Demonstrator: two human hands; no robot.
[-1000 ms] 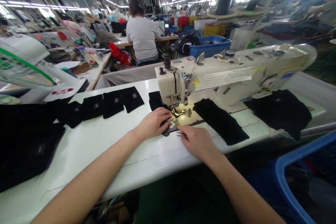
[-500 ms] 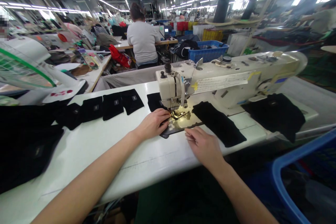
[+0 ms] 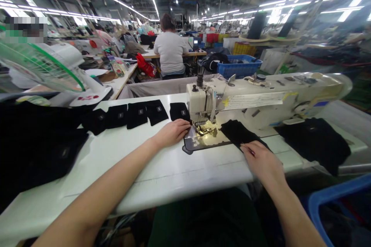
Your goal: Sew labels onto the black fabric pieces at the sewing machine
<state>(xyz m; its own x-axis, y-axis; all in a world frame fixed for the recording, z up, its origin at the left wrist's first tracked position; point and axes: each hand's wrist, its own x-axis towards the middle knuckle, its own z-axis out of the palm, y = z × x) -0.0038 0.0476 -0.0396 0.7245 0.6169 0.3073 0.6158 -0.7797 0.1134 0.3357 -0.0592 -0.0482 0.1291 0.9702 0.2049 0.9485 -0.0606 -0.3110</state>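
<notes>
The right hand (image 3: 262,162) has slid off the needle plate (image 3: 203,141) onto the next black piece (image 3: 240,133), fingers flat, while the left hand (image 3: 172,132) rests loosely curled by the presser foot (image 3: 204,128), a row of labelled pieces (image 3: 139,114) already laid out.

Your bare forearms reach forward and spread apart, your left hand (image 3: 172,132) lying palm down with fingers loosely curled and pointing right, your right hand (image 3: 262,161) flat and palm down further right, its fingertips seemingly pressed downward, though blur hides them.
</notes>
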